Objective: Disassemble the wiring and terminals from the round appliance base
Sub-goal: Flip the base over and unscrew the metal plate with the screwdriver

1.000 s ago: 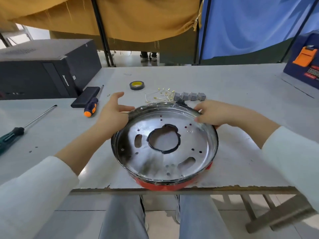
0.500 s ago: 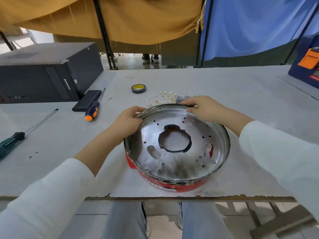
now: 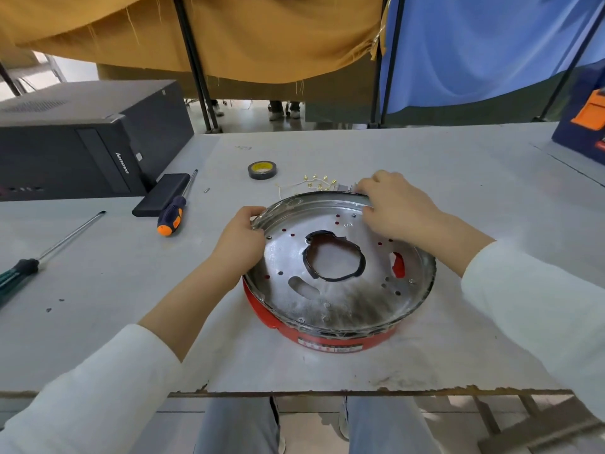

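Two hands now grip the round base (image 3: 340,267), which has turned and slid right. The left hand (image 3: 240,240) pinches the rim at nine o'clock; the right hand (image 3: 394,208) curls over it at one o'clock. The wires (image 3: 311,185) lie loose behind, so they look already off.

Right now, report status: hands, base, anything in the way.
Left hand grips the left rim of the round base. Right hand on the far rim, fingers curled over it. Wires and terminals lie just beyond. Nothing blocking.
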Available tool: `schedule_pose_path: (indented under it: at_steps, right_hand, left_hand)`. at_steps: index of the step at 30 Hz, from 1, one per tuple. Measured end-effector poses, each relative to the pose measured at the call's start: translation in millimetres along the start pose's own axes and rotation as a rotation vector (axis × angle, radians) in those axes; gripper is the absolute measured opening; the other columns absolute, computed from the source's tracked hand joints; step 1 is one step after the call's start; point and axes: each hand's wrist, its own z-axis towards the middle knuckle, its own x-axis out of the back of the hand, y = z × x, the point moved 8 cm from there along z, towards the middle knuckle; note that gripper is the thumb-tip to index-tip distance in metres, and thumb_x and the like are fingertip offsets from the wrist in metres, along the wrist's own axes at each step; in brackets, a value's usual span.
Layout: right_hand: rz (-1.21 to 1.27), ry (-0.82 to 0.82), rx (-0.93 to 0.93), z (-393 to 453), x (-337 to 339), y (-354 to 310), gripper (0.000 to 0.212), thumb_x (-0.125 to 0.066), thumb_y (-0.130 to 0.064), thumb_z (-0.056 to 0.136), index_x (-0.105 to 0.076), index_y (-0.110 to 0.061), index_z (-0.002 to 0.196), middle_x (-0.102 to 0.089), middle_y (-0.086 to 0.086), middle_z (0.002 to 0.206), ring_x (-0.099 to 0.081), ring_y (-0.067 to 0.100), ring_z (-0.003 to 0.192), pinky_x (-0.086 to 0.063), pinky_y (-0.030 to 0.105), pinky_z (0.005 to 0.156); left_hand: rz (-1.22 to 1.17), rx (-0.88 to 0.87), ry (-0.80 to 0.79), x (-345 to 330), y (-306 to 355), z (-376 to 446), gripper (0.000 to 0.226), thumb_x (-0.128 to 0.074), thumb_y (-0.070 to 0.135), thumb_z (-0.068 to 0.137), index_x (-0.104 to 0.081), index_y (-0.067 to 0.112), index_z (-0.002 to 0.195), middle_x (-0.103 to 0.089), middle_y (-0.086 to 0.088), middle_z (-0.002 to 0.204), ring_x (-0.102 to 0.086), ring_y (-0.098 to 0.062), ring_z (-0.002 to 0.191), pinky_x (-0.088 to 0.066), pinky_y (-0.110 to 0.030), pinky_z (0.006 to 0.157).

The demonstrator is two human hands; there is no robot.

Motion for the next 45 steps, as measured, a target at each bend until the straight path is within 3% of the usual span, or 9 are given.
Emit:
schedule_pose_path:
  at_steps: [3,11,15,17,20,29,38,43,45]
  right_hand:
    - [0.193,-0.046,0.289,1.8,-8.8,-34.1,0.033,-0.048,-0.019,0.095,-0.057,-0.018,0.127,-0.05,0.001,0.128,-0.039,0.018,0.124,-0.035,0.033,0.101]
    - [0.258,-0.146,0.336,18.6,-25.4,-50.6,0.022,-0.054,-0.025,0.092,-0.073,-0.029,0.102,-0.059,-0.008,0.103,-0.055,0.011,0.092,-0.043,0.028,0.08]
    - [0.231,-0.09,0.297,20.8,-25.0,-49.0,0.022,-0.055,-0.026,0.09,-0.073,-0.035,0.099,-0.058,-0.013,0.098,-0.054,0.009,0.092,-0.043,0.03,0.072]
    - [0.202,-0.062,0.304,19.8,-25.2,-49.7,0.023,-0.053,-0.026,0.091,-0.072,-0.037,0.099,-0.055,-0.016,0.095,-0.052,0.008,0.09,-0.038,0.027,0.065]
    - [0.191,-0.047,0.314,19.5,-25.2,-50.0,0.024,-0.052,-0.026,0.091,-0.072,-0.037,0.1,-0.053,-0.016,0.093,-0.051,0.007,0.088,-0.038,0.025,0.061]
    - [0.179,-0.018,0.307,20.3,-27.7,-48.5,0.023,-0.053,-0.026,0.09,-0.071,-0.037,0.098,-0.049,-0.017,0.089,-0.044,0.003,0.085,-0.03,0.019,0.056]
    - [0.173,-0.014,0.319,20.0,-28.1,-49.4,0.019,-0.054,-0.028,0.092,-0.071,-0.036,0.098,-0.048,-0.018,0.088,-0.044,0.002,0.084,-0.029,0.018,0.056]
    - [0.224,-0.041,0.306,20.3,-27.9,-48.0,0.024,-0.053,-0.027,0.091,-0.066,-0.035,0.109,-0.053,-0.019,0.094,-0.052,0.007,0.094,-0.039,0.026,0.068]
    - [0.286,-0.057,0.284,20.8,-28.1,-46.1,0.038,-0.054,-0.029,0.091,-0.053,-0.035,0.128,-0.057,-0.021,0.099,-0.056,0.006,0.095,-0.046,0.029,0.077]
  left_hand:
    - [-0.037,-0.006,0.005,-0.6,1.8,1.3,0.041,-0.037,0.003,0.094,-0.048,0.026,0.126,-0.053,0.013,0.087,-0.053,-0.008,0.074,-0.046,-0.022,0.068]
    - [-0.052,-0.069,0.02,18.3,-2.9,25.3,0.025,-0.044,0.036,0.097,-0.058,0.026,0.115,-0.061,0.012,0.103,-0.056,-0.005,0.09,-0.041,-0.021,0.071]
    - [0.545,-0.174,0.321,77.3,-16.5,56.2,0.035,-0.047,0.03,0.096,-0.054,0.015,0.126,-0.055,-0.007,0.127,-0.046,-0.027,0.115,-0.037,-0.036,0.09]
    - [0.836,-0.075,0.327,95.7,-38.9,72.6,0.042,-0.05,0.026,0.095,-0.047,0.013,0.134,-0.044,-0.018,0.136,-0.036,-0.039,0.123,-0.034,-0.046,0.097]
    - [0.901,0.045,0.253,103.1,-64.0,86.1,0.044,-0.05,0.021,0.093,-0.042,0.011,0.136,-0.039,-0.022,0.134,-0.035,-0.042,0.12,-0.035,-0.048,0.097]
    - [1.112,-0.034,0.203,83.2,-63.9,95.1,0.045,-0.04,0.007,0.092,-0.031,0.003,0.137,-0.05,-0.02,0.126,-0.045,-0.034,0.113,-0.028,-0.037,0.09]
    - [0.494,0.057,0.082,61.9,-66.7,91.2,0.047,-0.039,0.015,0.095,-0.031,0.006,0.14,-0.041,-0.027,0.127,-0.039,-0.035,0.116,-0.035,-0.038,0.096]
    - [0.032,0.019,0.067,44.8,-27.4,60.6,0.014,-0.035,0.025,0.097,-0.048,0.02,0.095,-0.042,-0.009,0.079,-0.037,-0.022,0.073,-0.03,-0.028,0.059]
    - [-0.015,-0.023,0.064,40.9,-4.3,44.4,0.015,-0.036,0.031,0.098,-0.048,0.025,0.104,-0.045,-0.001,0.073,-0.04,-0.018,0.065,-0.031,-0.025,0.054]
